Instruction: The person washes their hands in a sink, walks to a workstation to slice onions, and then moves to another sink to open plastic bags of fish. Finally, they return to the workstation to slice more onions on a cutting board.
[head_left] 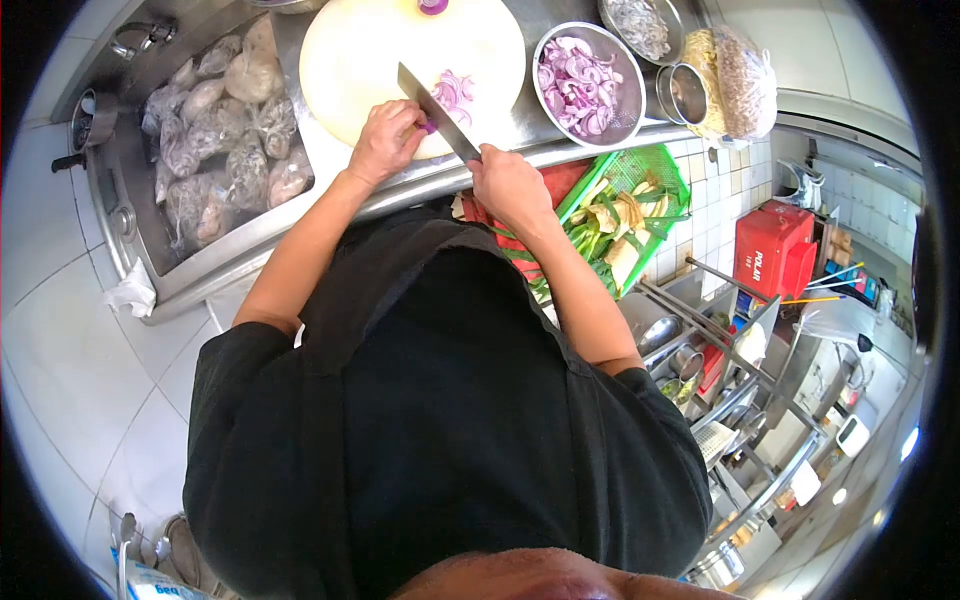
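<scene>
My right hand point(508, 186) is wrapped round the handle of a kitchen knife point(436, 110), its blade slanting up and left over a round, pale yellow cutting board point(345, 65). Fingers curled, my left hand point(388, 138) presses a piece of red onion point(428, 127) against the board, right beside the blade. Thin onion slices point(456, 92) lie on the blade's other side. At the board's far edge sits another piece of red onion point(432, 5). A metal bowl point(640, 107) to the right holds many sliced red onions point(582, 88).
On the left, a steel sink point(170, 272) contains several plastic bags of food point(215, 130). Further bowls point(683, 92) and a bag point(743, 85) stand on the right. Below the counter edge is a green basket point(683, 185) of vegetables. A red cooler point(768, 250) and metal racks stand farther right.
</scene>
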